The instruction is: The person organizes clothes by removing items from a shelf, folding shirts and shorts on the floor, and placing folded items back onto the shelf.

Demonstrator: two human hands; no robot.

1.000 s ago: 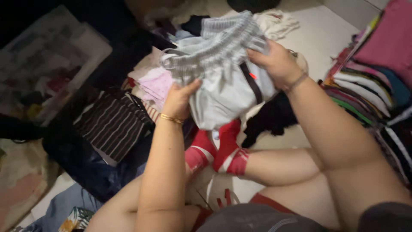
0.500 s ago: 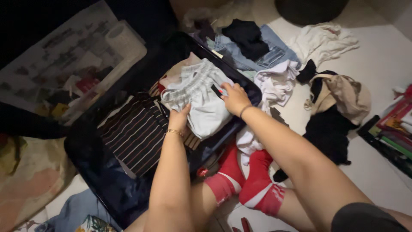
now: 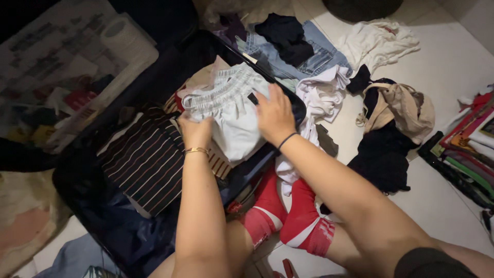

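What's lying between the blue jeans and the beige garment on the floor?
In the head view, a crumpled white garment and a small black piece lie between the blue jeans and the beige garment on the floor.

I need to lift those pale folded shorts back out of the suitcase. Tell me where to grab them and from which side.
Take the pale shorts at the gathered elastic waistband, coming from the far-left end. It lies bunched and raised, clear of both hands: the left hand and right hand press flat on the body. The striped garment crowds the near side.
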